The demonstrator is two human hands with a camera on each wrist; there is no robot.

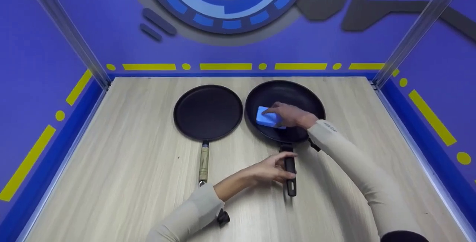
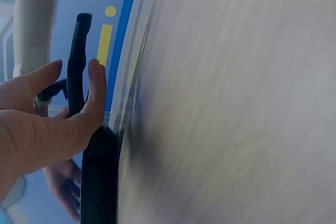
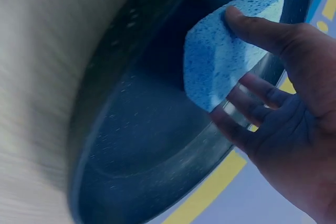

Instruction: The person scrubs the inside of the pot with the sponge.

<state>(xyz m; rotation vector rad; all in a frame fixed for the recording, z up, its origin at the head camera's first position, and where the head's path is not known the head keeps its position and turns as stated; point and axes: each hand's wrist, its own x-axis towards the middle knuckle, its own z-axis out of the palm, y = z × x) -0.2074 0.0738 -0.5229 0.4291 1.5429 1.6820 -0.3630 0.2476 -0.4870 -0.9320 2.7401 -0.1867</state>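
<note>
A deep black frying pan lies at the back of the table, its handle pointing toward me. My left hand holds that handle from the left, thumb and fingers on either side of it. Inside the pan, my right hand pinches a blue sponge. In the right wrist view the thumb presses one face of the sponge while the fingertips grip its opposite edge. Light specks dot the pan's dark inner surface.
Close on the left lies a flat black griddle pan with a wood-patterned handle. Both rest on a pale wooden table. Blue panels with yellow dashes wall in the back and both sides.
</note>
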